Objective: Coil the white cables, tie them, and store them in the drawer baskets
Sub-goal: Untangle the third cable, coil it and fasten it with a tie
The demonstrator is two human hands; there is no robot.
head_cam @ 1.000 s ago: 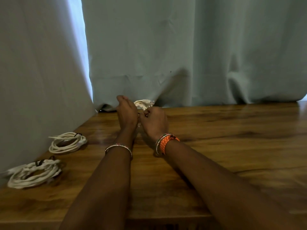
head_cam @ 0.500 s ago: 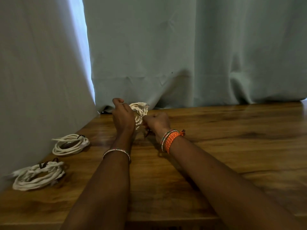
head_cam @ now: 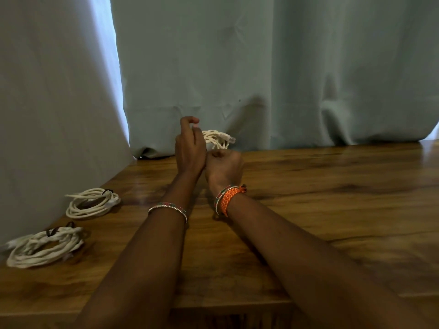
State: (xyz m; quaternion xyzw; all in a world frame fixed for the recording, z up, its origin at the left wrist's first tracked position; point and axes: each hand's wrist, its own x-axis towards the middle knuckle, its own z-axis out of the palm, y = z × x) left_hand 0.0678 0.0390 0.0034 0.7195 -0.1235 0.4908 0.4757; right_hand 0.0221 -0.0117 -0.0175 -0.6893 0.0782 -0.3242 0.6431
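Left hand (head_cam: pixel 190 148) is raised with fingers loosely curled; whether it holds the cable bundle (head_cam: pixel 217 138) cannot be told. The bundle shows just behind both hands. Right hand (head_cam: pixel 224 166) is fisted below it, contents hidden. Two tied coils (head_cam: pixel 92 203) lie well left of the hands.

No text, label, brand, number or sign can be read anywhere in the view.
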